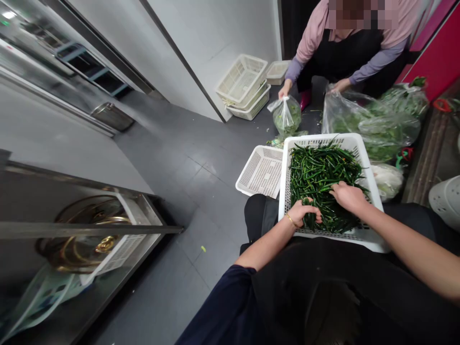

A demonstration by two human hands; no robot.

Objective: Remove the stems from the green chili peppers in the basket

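Observation:
A white perforated basket (370,175) rests on my lap, heaped with long, thin green chili peppers (321,165). At the near left of the heap, my left hand (304,213) is closed, its fingers curled around some chili peppers. A yellow bracelet (292,220) circles that wrist. Over the right part of the heap is my right hand (348,197), its fingertips pinched on a green chili pepper. The undersides of its fingers are partly hidden. Left of the full basket, a second white basket (260,167) is on the floor, partly covered by it.
Across from me a co-worker (348,52) crouches, holding a knotted bag of greens (286,115) and a larger clear bag (373,117). Stacked baskets (242,81) stand by the wall. A metal shelf (89,230) with pot lids is at left; a white bucket (447,201) at right.

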